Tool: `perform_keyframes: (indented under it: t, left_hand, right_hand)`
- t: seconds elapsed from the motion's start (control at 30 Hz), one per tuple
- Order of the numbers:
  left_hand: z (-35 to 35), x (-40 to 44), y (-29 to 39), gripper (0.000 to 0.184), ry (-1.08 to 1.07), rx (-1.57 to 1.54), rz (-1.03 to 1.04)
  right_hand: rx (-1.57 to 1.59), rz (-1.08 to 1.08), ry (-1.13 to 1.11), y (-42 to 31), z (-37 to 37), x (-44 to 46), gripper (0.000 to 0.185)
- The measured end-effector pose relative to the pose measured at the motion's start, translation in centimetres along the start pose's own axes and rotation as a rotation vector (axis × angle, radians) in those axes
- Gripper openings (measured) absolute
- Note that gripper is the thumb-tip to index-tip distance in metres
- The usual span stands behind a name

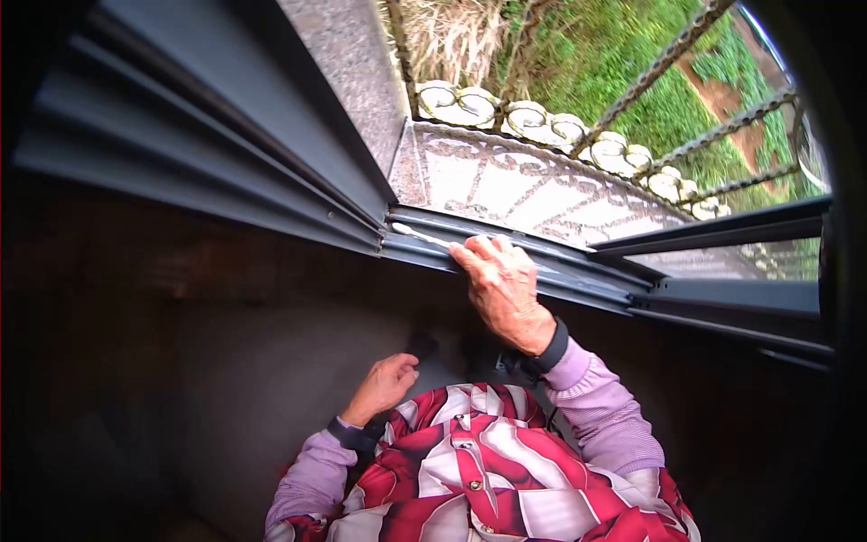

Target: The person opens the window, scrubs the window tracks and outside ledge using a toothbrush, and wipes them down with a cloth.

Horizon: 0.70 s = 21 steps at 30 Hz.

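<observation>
Patterned shirt (474,461): red, white and dark, buttoned down the front, at the lower edge of the view; nearest the camera.
Lavender sleeves (610,420): ribbed knit on both forearms, each meeting a black band (553,348) at the wrist.
Left hand (384,388): low, in front of the body, well apart from the window; fingers loosely curled and close together. Whether it grips anything cannot be told.
Right hand (501,285): reaching forward over the window track, back of the hand up, fingers narrowed in a pinch on the white tool.
White tool (420,235): slim and brush-like, held at its right end; it lies along the track, the thicker tip pointing left, near the corner. Bristles too small to make out.
Window track (578,275): dark grey metal with parallel grooves, running from the left corner to the lower right.
Dark frame (226,117): ridged upright section at left, meeting the track at the corner.
Window sash (736,303): dark-edged, at the right end of the track.
Outer sill (506,181): speckled stone, sunlit, crossed by scroll-shaped shadows.
Railing (546,122): twisted bars above a row of pale scrolls.
Grass (623,99): green ground beyond the railing, with dry stalks (452,36) at left and brown soil at right.
</observation>
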<state>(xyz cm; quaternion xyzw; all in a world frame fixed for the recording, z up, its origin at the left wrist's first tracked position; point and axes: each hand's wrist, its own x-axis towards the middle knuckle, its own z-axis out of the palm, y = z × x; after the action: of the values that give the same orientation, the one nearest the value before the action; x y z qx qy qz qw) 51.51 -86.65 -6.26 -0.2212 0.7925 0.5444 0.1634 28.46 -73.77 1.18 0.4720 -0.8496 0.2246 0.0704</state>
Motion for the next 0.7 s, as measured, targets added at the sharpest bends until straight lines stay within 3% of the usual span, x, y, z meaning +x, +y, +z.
perform_keyframes:
  t: [0.1,0.2,0.27,0.4,0.57,0.7]
  left_hand:
    - [-2.7,1.0,0.9,0.02,0.021,0.087,0.136]
    - [-5.3,1.6,4.7,0.016,0.222,0.22,0.48]
    - [-6.7,2.3,7.3,0.017,0.309,0.263,0.668]
    - [-7.9,4.8,10.2,0.024,0.342,0.396,0.909]
    - [-7.3,7.2,12.4,0.037,0.341,0.566,0.987]
    - [-7.0,8.5,12.0,0.035,0.373,0.642,0.994]
  right_hand:
    - [-0.054,0.078,0.033,1.5,-2.2,-0.8,0.024]
    - [-0.116,0.122,0.088,2.4,-4.7,-2.1,0.032]
    - [-0.079,0.216,0.168,2.0,-5.7,-2.7,0.035]
    - [-0.059,0.199,0.179,-0.3,-3.3,0.6,0.033]
    - [-0.009,0.199,0.047,-0.1,0.0,3.2,0.03]
    - [-0.1,0.29,-0.037,2.4,-3.4,1.1,0.03]
